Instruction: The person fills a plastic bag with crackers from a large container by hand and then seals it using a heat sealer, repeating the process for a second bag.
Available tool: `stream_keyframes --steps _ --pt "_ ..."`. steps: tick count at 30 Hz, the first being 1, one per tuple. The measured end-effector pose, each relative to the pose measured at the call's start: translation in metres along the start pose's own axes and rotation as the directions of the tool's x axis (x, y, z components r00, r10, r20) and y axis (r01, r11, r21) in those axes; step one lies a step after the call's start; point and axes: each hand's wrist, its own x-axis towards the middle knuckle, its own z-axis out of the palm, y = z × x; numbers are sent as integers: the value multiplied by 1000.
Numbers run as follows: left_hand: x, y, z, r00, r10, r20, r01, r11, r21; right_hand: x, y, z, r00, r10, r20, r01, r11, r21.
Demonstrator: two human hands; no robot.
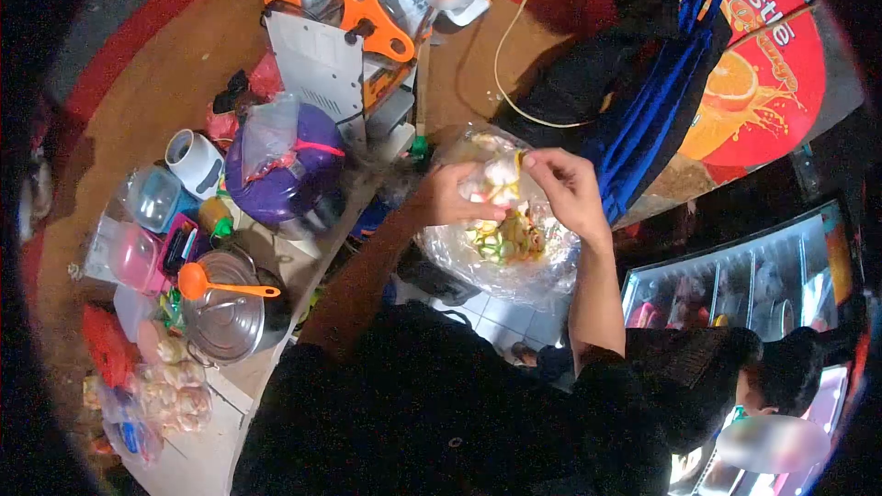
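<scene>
My left hand (450, 195) is closed around a small clear plastic packet (501, 173) with whitish contents. My right hand (568, 191) pinches a thin yellow strip, which looks like a rubber band, at the packet's upper right edge. Under both hands spreads a large clear plastic bag (542, 283). Inside it lie several small pieces or packets (505, 239) in white, green, yellow and red, too small to make out exactly. My left fingers and palm cover part of the packet.
On the counter at left are a lidded pot (225, 321), an orange ladle (225, 285) across its lid, a purple container (285, 161) and an orange-handled cup sealer (367, 18). Blue cloth (661, 110) hangs right of my hands. Another person (781, 377) is at lower right, near a glass display (735, 271).
</scene>
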Motion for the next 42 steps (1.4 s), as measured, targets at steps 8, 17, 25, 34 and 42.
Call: stream_keyframes --steps 8,17,25,34,42 --pt "0 -12 -27 975 -83 -206 66 994 -89 34 -55 19 885 -445 136 461 794 -397" --pt "-28 27 -71 894 12 -448 9 999 45 72 -94 64 743 -592 311 665 704 -250" --pt "-56 4 -104 896 -36 -442 102 986 128 81 -112 106 742 -575 345 650 743 -158" --pt "-84 21 -137 899 289 -328 -125 888 442 94 -133 131 781 -453 431 505 863 -7" --pt "-96 56 -151 918 -113 -381 177 974 138 102 -138 144 712 -421 562 519 854 -19"
